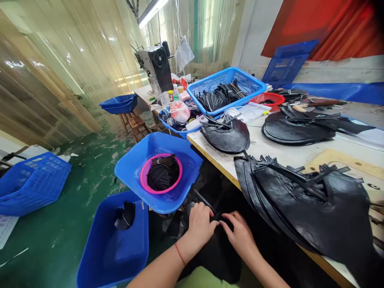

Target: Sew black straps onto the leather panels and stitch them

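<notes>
Low in front of me, beside the table edge, my left hand point(201, 221) and my right hand point(238, 232) meet with thumbs and fingers pinched together. Between them is a black leather-like strip point(216, 216), its detail lost against the dark surroundings. A dark sheet point(223, 256) lies over my lap under the hands. To their right, a stack of curved black pieces point(288, 200) with narrow strips on top hangs partly over the table edge. Left of the hands, a pink bowl point(144, 182) full of black strips stands in a blue tub point(129, 166).
A lower blue bin point(114, 256) holds a small dark bundle. More black pieces point(228, 136) lie on the white table point(258, 152), near a blue basket point(249, 76) of strips. A sewing machine point(154, 66) stands farther back. Blue crates point(39, 184) sit on the green floor.
</notes>
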A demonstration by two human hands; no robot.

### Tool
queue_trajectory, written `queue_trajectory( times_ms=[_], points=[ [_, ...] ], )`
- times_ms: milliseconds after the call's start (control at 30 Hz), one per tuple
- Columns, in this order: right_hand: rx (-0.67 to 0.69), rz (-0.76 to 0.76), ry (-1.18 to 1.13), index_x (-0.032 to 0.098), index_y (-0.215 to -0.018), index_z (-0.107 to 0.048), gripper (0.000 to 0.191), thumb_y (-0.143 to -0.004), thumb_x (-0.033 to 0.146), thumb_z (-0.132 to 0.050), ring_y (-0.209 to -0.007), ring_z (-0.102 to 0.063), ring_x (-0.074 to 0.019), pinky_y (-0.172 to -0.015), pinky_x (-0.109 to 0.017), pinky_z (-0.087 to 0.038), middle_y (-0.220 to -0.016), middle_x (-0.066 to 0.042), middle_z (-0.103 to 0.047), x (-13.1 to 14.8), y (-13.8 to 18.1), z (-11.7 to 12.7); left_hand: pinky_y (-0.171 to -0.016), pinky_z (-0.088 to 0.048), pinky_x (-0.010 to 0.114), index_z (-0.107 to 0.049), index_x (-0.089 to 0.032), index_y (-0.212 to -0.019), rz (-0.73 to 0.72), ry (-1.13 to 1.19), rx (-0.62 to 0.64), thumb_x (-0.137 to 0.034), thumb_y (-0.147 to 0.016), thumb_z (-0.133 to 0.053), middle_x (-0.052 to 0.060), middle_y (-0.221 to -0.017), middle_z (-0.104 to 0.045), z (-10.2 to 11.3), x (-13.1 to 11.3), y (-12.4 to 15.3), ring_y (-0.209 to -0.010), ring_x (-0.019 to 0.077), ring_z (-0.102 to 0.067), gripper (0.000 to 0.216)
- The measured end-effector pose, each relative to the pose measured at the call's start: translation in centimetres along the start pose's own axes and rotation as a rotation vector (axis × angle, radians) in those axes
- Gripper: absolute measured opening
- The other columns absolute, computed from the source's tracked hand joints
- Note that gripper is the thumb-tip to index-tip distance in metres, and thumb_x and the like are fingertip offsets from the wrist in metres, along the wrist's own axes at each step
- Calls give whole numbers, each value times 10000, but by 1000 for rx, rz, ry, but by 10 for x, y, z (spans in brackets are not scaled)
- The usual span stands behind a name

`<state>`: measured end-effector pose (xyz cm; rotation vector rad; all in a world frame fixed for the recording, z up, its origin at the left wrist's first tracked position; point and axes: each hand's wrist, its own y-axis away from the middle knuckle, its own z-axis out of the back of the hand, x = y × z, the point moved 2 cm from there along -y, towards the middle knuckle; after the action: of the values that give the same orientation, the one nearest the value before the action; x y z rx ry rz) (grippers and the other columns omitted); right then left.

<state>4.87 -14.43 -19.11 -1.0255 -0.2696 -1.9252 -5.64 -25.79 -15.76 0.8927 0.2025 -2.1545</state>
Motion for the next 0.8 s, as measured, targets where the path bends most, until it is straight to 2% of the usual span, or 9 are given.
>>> queue_trajectory(
  times_ms=[100,200,400,500,567,633,700,733,800],
  points=[
    [-5,-24,-48,227,-821,-689,220,-848,400,-556,-775,-648,-263,-721,-421,-533,-789,-78,-661,-12,-9,-8,-905,-410,425,-641,-197,-767,35,71,-10,-228,-706,-755,44,-909,-619,2,4,-4,-968,259,-546,133],
    [-1,-36,-92,233,-754,-649,175,-845,347,-552,-738,-632,-238,-685,-383,-519,-758,-57,-638,-6,-9,-5,-878,-434,406,-617,-194,-742,85,177,-23,-203,-684,-750,27,-837,-620,4,5,-6,-898,232,-571,145],
    [31,-17,-154,254,-704,-639,168,-841,329,-577,-763,-584,-240,-714,-384,-475,-756,-43,-621,23,-13,9,-749,-505,284,-502,-177,-1049,204,511,-97,-104,-696,-716,42,-907,-684,5,0,-12,-804,151,-650,419],
    [18,-33,-179,268,-697,-664,173,-825,369,-606,-806,-581,-252,-759,-401,-472,-781,-47,-623,30,-17,16,-751,-515,288,-436,-168,-1165,221,857,-113,-103,-682,-726,24,-836,-698,9,-7,-12,-775,156,-679,567],
    [-40,-79,-195,263,-734,-677,180,-798,424,-628,-932,-591,-276,-858,-431,-470,-902,-70,-636,31,-19,18,-755,-509,300,-438,-152,-1209,227,1110,-118,-144,-634,-781,13,-792,-698,16,-14,-9,-743,157,-670,669],
    [-141,-165,-192,231,-934,-680,322,-762,502,-649,-1102,-560,-324,-956,-488,-442,-1115,-122,-613,31,-17,21,-756,-496,297,-484,-138,-1206,233,1231,-127,-189,-583,-835,3,-764,-692,27,-22,-6,-720,146,-648,717],
    [-207,-343,-240,182,-1183,-592,604,-730,575,-668,-1172,-549,-358,-969,-526,-449,-1258,-177,-573,31,-10,24,-755,-485,288,-536,-132,-1178,242,1278,-149,-221,-563,-863,1,-759,-689,41,-29,-2,-717,135,-632,702],
    [-177,-462,-338,167,-1260,-544,704,-719,597,-679,-1166,-570,-361,-953,-521,-472,-1277,-187,-583,32,-5,25,-755,-483,284,-557,-131,-1161,244,1301,-163,-230,-561,-870,2,-759,-689,48,-32,0,-719,131,-627,684],
    [26,-690,-646,154,-1252,-575,728,-703,613,-704,-1114,-629,-353,-914,-473,-522,-1228,-173,-656,38,8,27,-752,-483,278,-592,-128,-1119,235,1343,-186,-232,-560,-878,9,-770,-693,60,-37,3,-725,125,-621,636]
  ],
)
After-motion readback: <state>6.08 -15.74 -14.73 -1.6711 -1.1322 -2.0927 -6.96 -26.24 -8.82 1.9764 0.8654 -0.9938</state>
